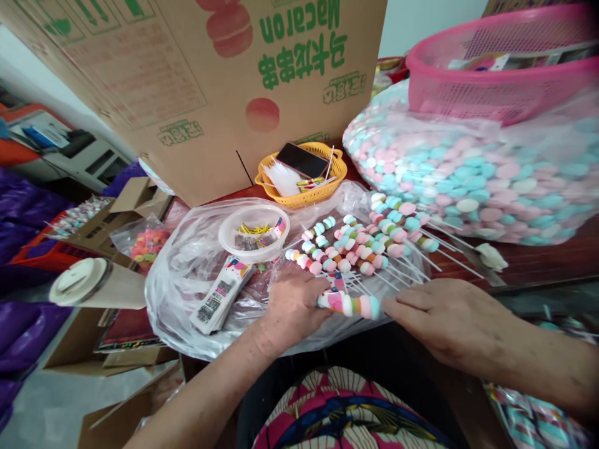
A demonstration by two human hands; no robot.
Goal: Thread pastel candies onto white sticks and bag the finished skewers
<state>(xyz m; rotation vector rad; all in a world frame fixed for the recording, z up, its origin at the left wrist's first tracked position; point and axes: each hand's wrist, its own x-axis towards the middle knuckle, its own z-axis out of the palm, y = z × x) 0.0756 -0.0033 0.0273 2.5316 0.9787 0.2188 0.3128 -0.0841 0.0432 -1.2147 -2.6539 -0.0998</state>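
Note:
A small printed plastic bag [333,300] is pinched in my left hand [294,298] at the near edge of the table. A marshmallow skewer [358,307] in pink, white, green and blue lies partly inside the bag's mouth. My right hand [444,318] is closed at the skewer's right end, where the stick would be; its fingers hide the stick. Just beyond my hands lies a pile of marshmallow skewers [360,249], their white sticks pointing right. A stack of printed bags [222,296] sits left of my left hand.
A tub [255,252] holds yellow ties. Behind it, a yellow basket [299,201] carries a phone [302,160] and white sticks. A large marshmallow bag [472,181] supports a pink basket [496,93]. A cardboard box [224,125] stands behind; a cup [100,284] is left.

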